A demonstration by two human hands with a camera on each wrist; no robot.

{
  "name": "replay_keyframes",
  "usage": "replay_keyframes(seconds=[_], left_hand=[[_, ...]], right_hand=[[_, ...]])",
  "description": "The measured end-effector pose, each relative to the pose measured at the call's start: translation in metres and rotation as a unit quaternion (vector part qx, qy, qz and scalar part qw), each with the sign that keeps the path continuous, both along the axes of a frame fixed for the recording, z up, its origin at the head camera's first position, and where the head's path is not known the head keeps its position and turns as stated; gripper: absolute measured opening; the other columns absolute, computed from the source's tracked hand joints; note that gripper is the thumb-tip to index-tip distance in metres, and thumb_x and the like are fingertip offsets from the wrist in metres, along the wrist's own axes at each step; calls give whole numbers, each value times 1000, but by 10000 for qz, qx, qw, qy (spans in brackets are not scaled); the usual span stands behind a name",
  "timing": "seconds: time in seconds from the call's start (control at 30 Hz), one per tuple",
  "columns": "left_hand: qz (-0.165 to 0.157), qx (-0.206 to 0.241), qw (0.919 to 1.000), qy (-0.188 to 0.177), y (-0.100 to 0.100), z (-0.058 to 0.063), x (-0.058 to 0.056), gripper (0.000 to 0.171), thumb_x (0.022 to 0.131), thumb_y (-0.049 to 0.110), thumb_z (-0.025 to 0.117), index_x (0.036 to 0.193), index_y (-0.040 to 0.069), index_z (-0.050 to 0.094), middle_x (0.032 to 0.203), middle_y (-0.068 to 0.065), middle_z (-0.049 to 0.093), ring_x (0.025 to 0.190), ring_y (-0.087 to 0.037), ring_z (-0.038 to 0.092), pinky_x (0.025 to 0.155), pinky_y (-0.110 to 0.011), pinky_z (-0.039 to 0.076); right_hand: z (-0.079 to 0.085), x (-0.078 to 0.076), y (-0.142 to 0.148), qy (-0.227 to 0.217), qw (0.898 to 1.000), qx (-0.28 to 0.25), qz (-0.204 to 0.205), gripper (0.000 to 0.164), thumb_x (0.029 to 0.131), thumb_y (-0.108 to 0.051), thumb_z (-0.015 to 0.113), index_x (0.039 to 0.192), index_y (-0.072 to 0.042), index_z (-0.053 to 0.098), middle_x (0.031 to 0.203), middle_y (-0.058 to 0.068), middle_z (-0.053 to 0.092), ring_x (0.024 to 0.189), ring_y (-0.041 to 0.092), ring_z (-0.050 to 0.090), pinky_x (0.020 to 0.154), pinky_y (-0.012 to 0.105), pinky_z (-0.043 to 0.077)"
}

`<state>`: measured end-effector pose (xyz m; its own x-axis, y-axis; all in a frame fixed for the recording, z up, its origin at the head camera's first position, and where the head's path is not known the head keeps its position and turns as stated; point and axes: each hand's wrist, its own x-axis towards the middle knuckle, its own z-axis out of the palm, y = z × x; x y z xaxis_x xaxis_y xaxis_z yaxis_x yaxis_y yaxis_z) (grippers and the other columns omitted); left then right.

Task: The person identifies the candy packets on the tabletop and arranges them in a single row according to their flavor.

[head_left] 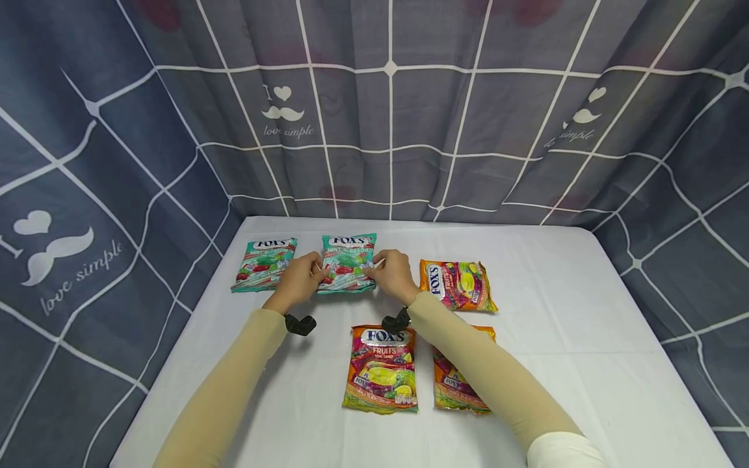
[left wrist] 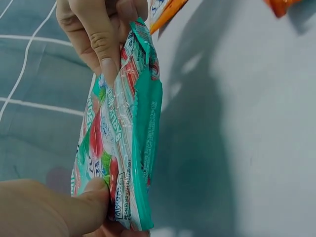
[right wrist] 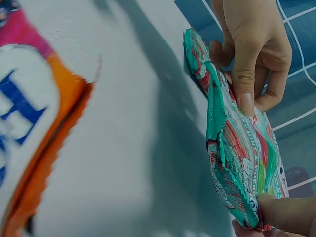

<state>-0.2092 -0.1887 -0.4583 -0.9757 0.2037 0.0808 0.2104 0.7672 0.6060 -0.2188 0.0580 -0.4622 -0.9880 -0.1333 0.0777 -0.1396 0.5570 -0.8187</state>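
Note:
Both hands hold one green candy bag labelled Mint Blossom, near the back of the table. The left hand pinches its left side and the right hand pinches its right side. In the left wrist view the thumb presses the front of the green bag, which stands away from the cloth and casts a shadow. The right wrist view shows the same bag between thumbs and fingers of both hands. A second green bag lies flat just left of the left hand, partly covered by it.
An orange Fruits candy bag lies sideways right of the right hand. Nearer the front are another orange bag and a third, partly hidden under the right forearm. White cloth covers the table; a grey checked curtain surrounds it.

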Motion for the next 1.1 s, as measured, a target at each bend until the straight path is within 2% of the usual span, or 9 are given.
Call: replay_keyframes(seconds=[0.33,0.63,0.9,1.1], left_hand=[[375,-340,9987,-19,-15,3,-10,18,110,19,70,109,2,64,83,-9,65,62,-23,55,61,-39,43],[674,-614,9958,-54,-28,-5,-19,18,112,20,67,108,3,64,84,-11,65,65,-25,56,57,-38,42],[1006,-845,9912,-159,-37,-9,-22,19,112,23,67,113,4,66,90,-14,68,69,-27,60,58,-40,44],[1055,-1096,9881,-229,-35,-8,-25,19,112,22,68,111,4,65,81,-12,66,67,-28,57,59,-42,42]], right_hand=[[-5,-19,-24,45,9999,111,31,28,99,-15,85,113,8,75,81,11,70,66,16,58,61,28,43],[-12,-32,-47,-143,9998,103,-46,29,99,-14,84,115,8,75,88,15,74,74,20,67,64,29,48],[-17,-36,-66,-237,9992,289,-127,27,100,-15,84,114,6,75,104,19,76,85,23,64,73,33,52],[-18,-35,-69,-235,9987,416,-182,26,101,-16,83,114,6,75,113,19,74,93,24,62,81,37,54]])
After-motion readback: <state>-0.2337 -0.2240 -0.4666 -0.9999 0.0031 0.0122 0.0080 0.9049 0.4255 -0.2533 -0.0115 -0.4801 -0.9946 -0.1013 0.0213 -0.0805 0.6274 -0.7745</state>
